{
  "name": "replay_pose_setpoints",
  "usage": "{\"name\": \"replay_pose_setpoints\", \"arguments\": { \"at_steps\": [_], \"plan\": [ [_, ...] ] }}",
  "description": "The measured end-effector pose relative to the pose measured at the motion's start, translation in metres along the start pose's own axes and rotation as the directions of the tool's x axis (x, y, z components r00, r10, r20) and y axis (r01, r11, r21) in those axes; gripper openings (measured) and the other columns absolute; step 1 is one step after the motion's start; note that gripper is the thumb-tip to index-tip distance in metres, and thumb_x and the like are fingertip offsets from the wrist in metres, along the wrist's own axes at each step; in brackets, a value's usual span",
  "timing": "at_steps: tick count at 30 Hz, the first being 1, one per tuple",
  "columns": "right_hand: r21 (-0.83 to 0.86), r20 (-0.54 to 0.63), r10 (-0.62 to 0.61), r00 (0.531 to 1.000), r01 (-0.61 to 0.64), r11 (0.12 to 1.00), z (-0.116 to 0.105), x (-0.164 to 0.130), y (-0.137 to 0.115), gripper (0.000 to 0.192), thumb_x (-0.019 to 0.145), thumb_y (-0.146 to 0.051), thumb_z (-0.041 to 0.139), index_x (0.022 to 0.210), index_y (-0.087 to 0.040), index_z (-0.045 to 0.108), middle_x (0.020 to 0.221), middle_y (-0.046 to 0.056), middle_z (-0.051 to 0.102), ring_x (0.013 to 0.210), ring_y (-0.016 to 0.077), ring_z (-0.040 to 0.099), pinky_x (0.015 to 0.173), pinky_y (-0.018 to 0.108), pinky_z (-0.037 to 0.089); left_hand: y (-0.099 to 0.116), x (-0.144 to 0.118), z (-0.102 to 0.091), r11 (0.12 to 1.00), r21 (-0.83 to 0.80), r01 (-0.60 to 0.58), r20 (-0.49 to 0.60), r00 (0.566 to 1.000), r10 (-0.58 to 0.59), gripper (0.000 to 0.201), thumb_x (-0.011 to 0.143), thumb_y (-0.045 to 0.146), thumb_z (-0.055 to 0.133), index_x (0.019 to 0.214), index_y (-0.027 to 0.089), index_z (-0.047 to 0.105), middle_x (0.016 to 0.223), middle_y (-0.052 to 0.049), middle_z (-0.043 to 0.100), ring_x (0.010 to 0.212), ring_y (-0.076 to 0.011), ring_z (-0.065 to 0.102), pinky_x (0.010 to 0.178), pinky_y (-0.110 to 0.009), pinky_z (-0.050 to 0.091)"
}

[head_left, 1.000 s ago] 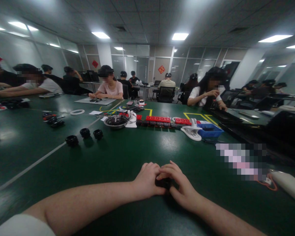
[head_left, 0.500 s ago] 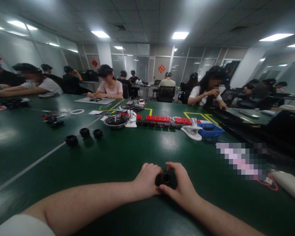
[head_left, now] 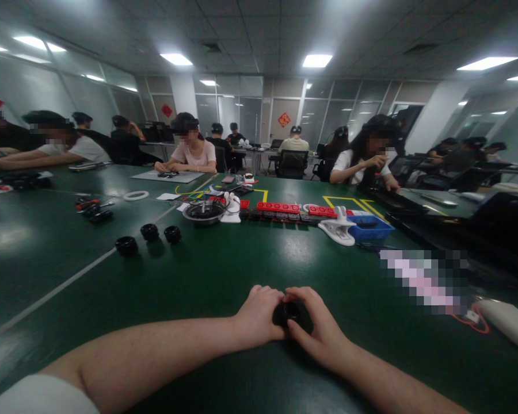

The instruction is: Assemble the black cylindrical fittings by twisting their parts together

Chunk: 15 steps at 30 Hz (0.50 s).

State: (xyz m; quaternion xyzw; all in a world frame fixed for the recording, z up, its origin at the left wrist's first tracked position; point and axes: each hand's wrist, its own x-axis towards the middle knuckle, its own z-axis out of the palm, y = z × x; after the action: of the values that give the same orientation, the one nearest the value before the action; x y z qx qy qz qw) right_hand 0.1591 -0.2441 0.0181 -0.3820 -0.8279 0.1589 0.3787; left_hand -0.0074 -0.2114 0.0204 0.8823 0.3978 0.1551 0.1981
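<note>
1. A small black round part (head_left: 290,312) is held between both hands, low over the green table (head_left: 224,270).
2. The left hand (head_left: 259,316) is closed into a loose fist, and its fingertips are pressed against the left side of the black part.
3. The right hand (head_left: 322,328) is curled around the right side of the part; its thumb is laid below the part and its forefinger is arched over the top.
4. The upper face of the part is left exposed between the two hands, and a round opening is seen in it.
5. Both forearms are rested on the table, and a white sleeve (head_left: 38,397) is seen at the left elbow.
6. Three black round parts (head_left: 149,238) of similar form are placed well apart from the hands, ahead and to the left.
7. A dark round dish (head_left: 204,213) and a row of red blocks (head_left: 280,207) are located far ahead of the hands.
8. A white clamp-like tool (head_left: 337,229) and a blue tray (head_left: 368,227) are located ahead and to the right.
9. A white oblong object (head_left: 507,325) is located far to the right of the right hand.
10. Other persons are seated at the far edge of the table, and their hands are kept at their own work.
</note>
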Motion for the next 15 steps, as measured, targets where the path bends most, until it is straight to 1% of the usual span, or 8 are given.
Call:
{"name": "replay_pose_setpoints", "arguments": {
  "at_steps": [5,7,9,11,12,14,15],
  "plan": [
    [0.049,0.027,-0.056,0.998,0.054,0.997,-0.0022,0.0007,-0.0008,0.049,0.067,-0.006,0.045,0.113,-0.021,0.039,0.1,0.007,0.054,0.096,0.0207,0.049,0.083,0.039,0.043,-0.0021,-0.0007,0.002,0.999,-0.005,-0.045,-0.033,0.998,0.045,0.029,0.062,0.037,0.064,0.083,0.02,0.055,0.08,0.002,0.057,0.078,-0.0187,0.051,0.069,-0.03,0.033],
    [0.057,0.043,-0.094,0.995,0.091,0.994,-0.0031,0.0009,-0.0009,0.051,0.066,-0.005,0.042,0.114,-0.022,0.04,0.099,0.006,0.055,0.097,0.0208,0.049,0.087,0.042,0.04,-0.0028,-0.0006,0.0027,0.999,0.005,-0.052,-0.041,0.998,0.052,0.029,0.063,0.038,0.064,0.082,0.02,0.054,0.078,0.002,0.056,0.077,-0.0182,0.05,0.069,-0.029,0.033],
    [0.051,0.051,-0.132,0.99,0.129,0.99,-0.0038,0.0006,-0.0003,0.053,0.064,-0.003,0.039,0.114,-0.023,0.042,0.098,0.005,0.057,0.098,0.0206,0.049,0.093,0.045,0.035,-0.0037,-0.0005,0.0035,0.999,0.023,-0.047,-0.034,0.998,0.048,0.031,0.064,0.042,0.064,0.081,0.019,0.054,0.077,0.002,0.056,0.077,-0.0182,0.05,0.069,-0.029,0.033],
    [0.023,0.024,-0.143,0.989,0.142,0.99,-0.0042,-0.0005,0.0008,0.054,0.063,-0.003,0.037,0.112,-0.024,0.044,0.101,0.004,0.057,0.101,0.021,0.049,0.096,0.047,0.031,-0.0047,-0.0003,0.0041,0.999,0.02,-0.05,-0.03,0.998,0.051,0.036,0.063,0.046,0.064,0.085,0.019,0.054,0.08,0.001,0.057,0.079,-0.0188,0.051,0.071,-0.03,0.033],
    [0.005,-0.001,-0.136,0.991,0.136,0.991,-0.0042,-0.0011,0.0014,0.054,0.063,-0.003,0.037,0.112,-0.023,0.044,0.103,0.005,0.056,0.103,0.0216,0.047,0.096,0.047,0.031,-0.0051,-0.0003,0.0042,0.999,0.012,-0.052,-0.032,0.998,0.053,0.04,0.062,0.048,0.064,0.088,0.02,0.054,0.083,0.001,0.057,0.08,-0.0191,0.051,0.072,-0.03,0.033],
    [-0.027,-0.054,-0.106,0.993,0.104,0.994,-0.0041,-0.0021,0.0025,0.05,0.065,-0.006,0.039,0.112,-0.022,0.044,0.106,0.007,0.053,0.106,0.0232,0.045,0.093,0.046,0.034,-0.0054,-0.0002,0.0038,0.999,0.005,-0.044,-0.034,0.998,0.044,0.045,0.061,0.051,0.065,0.091,0.019,0.054,0.084,0.0,0.058,0.08,-0.0194,0.051,0.072,-0.031,0.033],
    [-0.039,-0.074,-0.082,0.994,0.079,0.996,-0.0038,-0.0023,0.0029,0.047,0.067,-0.008,0.041,0.112,-0.021,0.043,0.107,0.008,0.052,0.106,0.0238,0.046,0.091,0.045,0.036,-0.0052,-0.0001,0.0033,0.999,0.011,-0.033,-0.032,0.999,0.033,0.045,0.061,0.052,0.064,0.089,0.019,0.054,0.082,0.0,0.058,0.079,-0.0195,0.051,0.071,-0.031,0.034]
  ]
}}
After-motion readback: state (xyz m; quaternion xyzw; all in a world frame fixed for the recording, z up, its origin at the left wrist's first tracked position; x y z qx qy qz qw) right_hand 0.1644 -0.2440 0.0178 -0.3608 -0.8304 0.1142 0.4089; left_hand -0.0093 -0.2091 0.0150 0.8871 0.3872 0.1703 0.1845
